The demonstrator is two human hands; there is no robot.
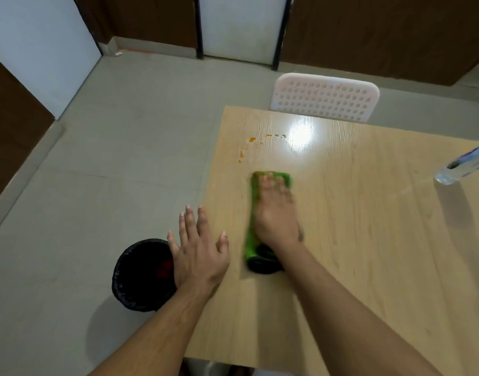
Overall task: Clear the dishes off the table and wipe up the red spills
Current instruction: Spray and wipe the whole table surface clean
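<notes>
While our right hand (276, 213) presses flat on the green cloth (256, 213), fingers stretched along its length and not curled round it, the cloth lies lengthwise on the wooden surface (368, 240), its near end rolled into a dark lump under our wrist; we judge the flat palm is there to spread pressure for wiping, and the blur on hand and cloth fits a stroke under way; our left hand (199, 248) is released, fingers straight and slightly spread, hovering at the surface's left edge and partly over the floor, holding nothing, perhaps to steady us or to catch what gets pushed over the edge; the spills (252, 140) sit beyond the cloth toward the far left corner, a loose arc of orange-red drops and smears, apart from the cloth's far end and not yet reached; no dishes show on the part of the surface we can see, so the clearing looks done and the wiping is the step in hand; a clear plastic bottle (461, 164) stands at the far right, well apart from the cloth; a black-lined bin (140, 275) sits on the floor just beside the left edge, below our left hand; a white perforated chair (324, 97) stands at the far edge; between cloth and drops the wood is bare, leaving open room to push forward, though the left edge runs near the drops.
</notes>
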